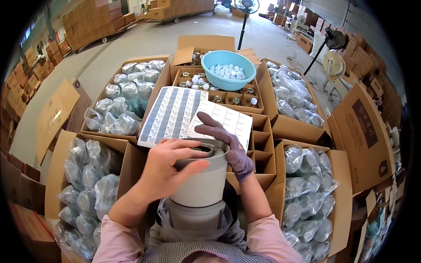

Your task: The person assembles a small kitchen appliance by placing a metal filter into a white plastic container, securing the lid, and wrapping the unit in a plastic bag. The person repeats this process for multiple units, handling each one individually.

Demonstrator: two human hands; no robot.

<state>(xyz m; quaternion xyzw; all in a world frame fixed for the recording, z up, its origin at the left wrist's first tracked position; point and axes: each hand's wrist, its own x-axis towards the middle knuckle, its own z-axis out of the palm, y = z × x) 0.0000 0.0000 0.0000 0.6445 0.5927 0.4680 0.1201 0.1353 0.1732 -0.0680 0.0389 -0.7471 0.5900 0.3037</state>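
A grey cylindrical container [197, 190] stands upright against my lap, its lower part in a clear plastic bag [164, 215]. Over the left of its top lies my bare left hand [169, 164], fingers spread and thumb apart, fingertips reaching over the round opening. My right hand [230, 151], in a purple-grey glove, rests against the right of the rim with two fingers stretched forward. What sits inside the opening is partly hidden by the hands. Just beyond lie a sheet of printed labels [173, 116] and a white sheet with a grid [226, 120].
A light-blue basin [207, 72] of small white caps rests on a divided carton [258, 144] holding small capped bottles. Open cartons of plastic-bagged items [90, 175] flank me on both sides. Farther off stand fans [247, 6] and stacked boxes [90, 22].
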